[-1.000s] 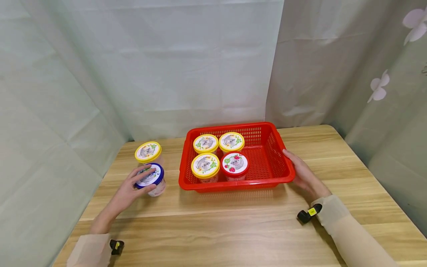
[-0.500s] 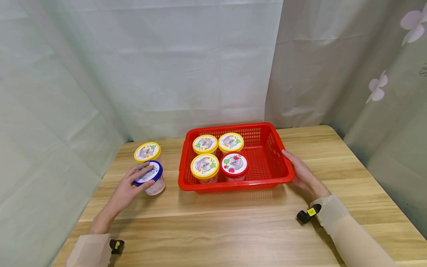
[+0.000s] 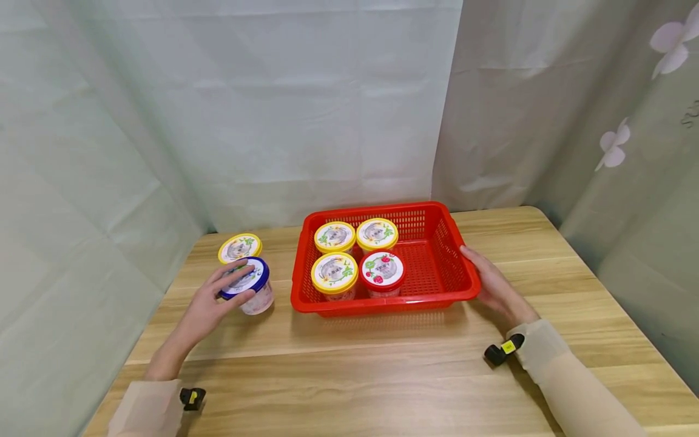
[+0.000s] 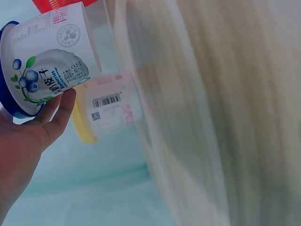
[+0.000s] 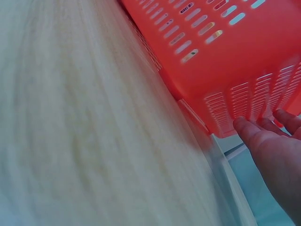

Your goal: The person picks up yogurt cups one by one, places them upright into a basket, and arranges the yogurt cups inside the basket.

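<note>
My left hand (image 3: 210,300) grips a blue-lidded yogurt cup (image 3: 261,298), its fingers over the lid and the thumb at the near side. Blueberries are printed on the cup's white side in the left wrist view, where its base stands apart from the table. Just behind it is a yellow-lidded cup (image 3: 240,247), partly hidden in the head view. On the right, my right hand (image 3: 494,288) holds the end of a red plastic basket (image 3: 382,306). One fingertip lies at the rim, while other fingers (image 5: 256,134) touch the slotted wall below.
Inside the basket, three yellow-lidded cups (image 3: 334,272) and one red-lidded cup (image 3: 382,269) fill the left and middle. Bare basket floor (image 3: 423,267) shows at its right. The wooden table (image 3: 338,382) ends at curtains (image 3: 327,121) behind and on both sides.
The blue-lidded cup has risen slightly and moved a little right and away in my left hand. My right hand and the basket have stayed in place.
</note>
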Demonstrator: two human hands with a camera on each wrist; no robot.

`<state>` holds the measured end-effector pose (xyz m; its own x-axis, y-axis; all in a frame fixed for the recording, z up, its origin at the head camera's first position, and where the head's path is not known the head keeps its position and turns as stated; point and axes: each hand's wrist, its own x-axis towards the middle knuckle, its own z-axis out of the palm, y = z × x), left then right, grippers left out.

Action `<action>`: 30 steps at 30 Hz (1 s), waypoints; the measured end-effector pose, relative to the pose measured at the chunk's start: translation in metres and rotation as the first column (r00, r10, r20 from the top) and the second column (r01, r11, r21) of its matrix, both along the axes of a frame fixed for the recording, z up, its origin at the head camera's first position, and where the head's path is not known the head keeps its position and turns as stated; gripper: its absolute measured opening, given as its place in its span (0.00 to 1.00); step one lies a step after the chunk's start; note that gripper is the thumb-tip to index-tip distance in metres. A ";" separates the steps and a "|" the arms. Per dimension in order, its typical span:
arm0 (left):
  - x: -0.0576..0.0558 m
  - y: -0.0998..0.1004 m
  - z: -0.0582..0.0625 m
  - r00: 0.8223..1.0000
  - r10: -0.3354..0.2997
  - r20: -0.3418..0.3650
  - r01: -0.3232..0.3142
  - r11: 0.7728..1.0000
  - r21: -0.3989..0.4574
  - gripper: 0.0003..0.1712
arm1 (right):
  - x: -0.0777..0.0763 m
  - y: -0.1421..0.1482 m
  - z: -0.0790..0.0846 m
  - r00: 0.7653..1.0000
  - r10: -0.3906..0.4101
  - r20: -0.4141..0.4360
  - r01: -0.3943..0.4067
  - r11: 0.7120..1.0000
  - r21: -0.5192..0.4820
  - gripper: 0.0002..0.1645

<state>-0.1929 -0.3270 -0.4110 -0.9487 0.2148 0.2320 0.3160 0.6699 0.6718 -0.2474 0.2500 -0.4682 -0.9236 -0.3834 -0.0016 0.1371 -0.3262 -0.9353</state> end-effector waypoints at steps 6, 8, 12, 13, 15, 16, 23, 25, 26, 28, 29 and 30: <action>-0.004 0.006 0.004 1.000 -0.003 -0.015 0.003 1.000 -0.003 0.32 | 0.001 0.000 -0.001 1.000 -0.002 0.005 0.002 1.000 0.003 0.25; -0.005 0.008 0.006 1.000 -0.010 -0.019 0.010 1.000 0.004 0.32 | 0.001 -0.001 -0.001 1.000 0.000 0.006 0.000 1.000 0.002 0.25; -0.008 0.011 0.009 0.999 -0.026 -0.027 0.026 0.999 0.020 0.32 | 0.001 -0.001 -0.002 1.000 0.005 0.009 -0.005 1.000 0.002 0.25; -0.009 0.012 0.010 0.999 -0.029 -0.031 0.030 0.999 0.024 0.31 | 0.000 -0.001 -0.002 1.000 0.003 0.010 -0.003 1.000 0.005 0.25; -0.011 0.014 0.013 0.999 -0.030 -0.039 0.031 0.999 0.019 0.31 | 0.000 -0.001 -0.002 1.000 -0.004 0.008 0.004 1.000 0.013 0.25; -0.012 0.015 0.014 0.998 -0.033 -0.044 0.034 0.999 0.019 0.31 | 0.000 -0.002 -0.002 1.000 -0.006 0.008 0.005 1.000 0.015 0.25; -0.019 0.021 0.020 0.996 -0.048 -0.081 0.050 0.999 0.019 0.30 | 0.000 -0.001 -0.002 1.000 0.009 -0.010 -0.009 1.000 0.019 0.26; -0.020 0.023 0.022 0.995 -0.050 -0.091 0.052 0.998 0.021 0.30 | 0.000 0.000 -0.001 1.000 0.013 -0.010 -0.012 1.000 0.017 0.26; -0.021 0.024 0.023 0.994 -0.051 -0.095 0.053 0.998 0.022 0.30 | 0.000 0.000 -0.001 1.000 0.014 -0.008 -0.014 1.000 0.017 0.26; -0.022 0.025 0.025 0.994 -0.047 -0.097 0.049 0.999 0.021 0.30 | 0.000 0.000 -0.001 1.000 0.017 -0.003 -0.017 1.000 0.015 0.26; -0.023 0.026 0.026 0.994 -0.047 -0.096 0.050 0.998 0.025 0.30 | 0.000 0.000 -0.001 1.000 0.014 -0.001 -0.014 1.000 0.016 0.26; -0.023 0.027 0.027 0.994 -0.048 -0.097 0.051 0.998 0.030 0.30 | 0.000 0.000 -0.001 1.000 0.012 0.002 -0.012 1.000 0.015 0.26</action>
